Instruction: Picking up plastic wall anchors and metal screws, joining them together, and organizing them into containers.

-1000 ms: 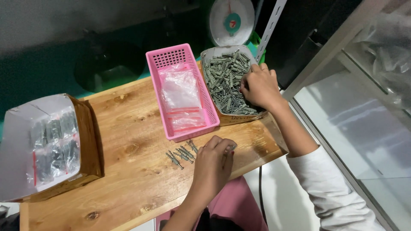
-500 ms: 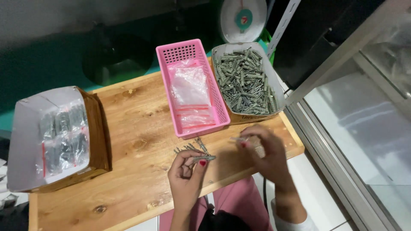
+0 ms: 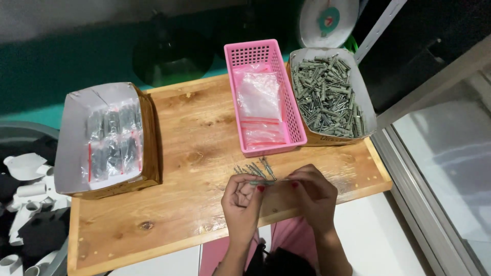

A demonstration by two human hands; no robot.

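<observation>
A: What are the two hands doing?

B: They meet over the near edge of the wooden table. The left hand and the right hand hold one grey wall plug with a screw between them. It lies level, an end in each hand.

A: How are the fingers set?

B: The fingers of both hands are curled in and pinched shut on the ends of the plug. The left thumb and forefinger grip one tip; the right hand's fingertips close over the other.

A: Anything just by them?

B: A small heap of loose plugs and screws lies on the table just beyond the hands, near the pink basket.

A: And further back?

B: The pink basket holds clear plastic bags with red strips. Touching its right side is a cardboard box full of grey plugs and screws. At the table's left end sits another box with filled bags stacked inside it.

A: Behind the table?

B: A round scale with a white face stands just behind the box of plugs. White pipe fittings lie on the floor to the left.
</observation>
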